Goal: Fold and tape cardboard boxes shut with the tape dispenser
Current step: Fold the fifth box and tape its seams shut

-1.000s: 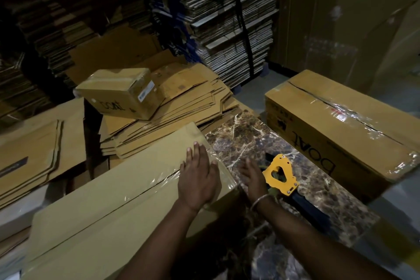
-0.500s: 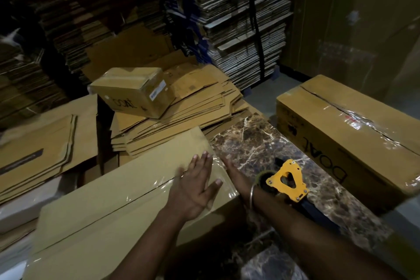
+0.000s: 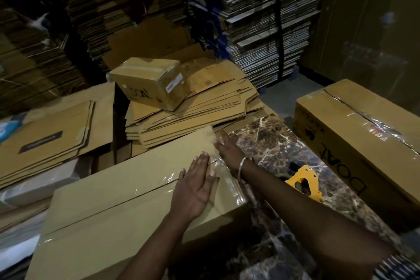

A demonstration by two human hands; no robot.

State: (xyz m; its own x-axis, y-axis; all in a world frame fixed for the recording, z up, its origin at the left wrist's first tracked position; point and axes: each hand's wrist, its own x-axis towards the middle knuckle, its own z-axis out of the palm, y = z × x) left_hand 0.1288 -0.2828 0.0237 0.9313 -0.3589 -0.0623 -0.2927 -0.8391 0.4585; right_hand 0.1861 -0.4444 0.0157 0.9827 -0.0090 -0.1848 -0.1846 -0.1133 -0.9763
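A long cardboard box (image 3: 109, 207) lies in front of me with clear tape along its centre seam. My left hand (image 3: 195, 186) lies flat on the tape near the box's right end, fingers straight. My right hand (image 3: 228, 150) reaches past it with straight fingers and presses the far right corner of the box top. The yellow tape dispenser (image 3: 303, 183) lies untouched on the marble table (image 3: 279, 143), just right of my right forearm.
A taped long box (image 3: 359, 134) sits at the right. A small taped box (image 3: 151, 82) rests on a stack of flat cartons (image 3: 204, 107) behind. More flat cartons (image 3: 52, 125) lie at the left. Strapped bundles of cardboard (image 3: 268, 18) rise at the back.
My right hand left the table beside the dispenser and moved forward and left to the box's far corner. My left hand slid slightly back along the taped seam.
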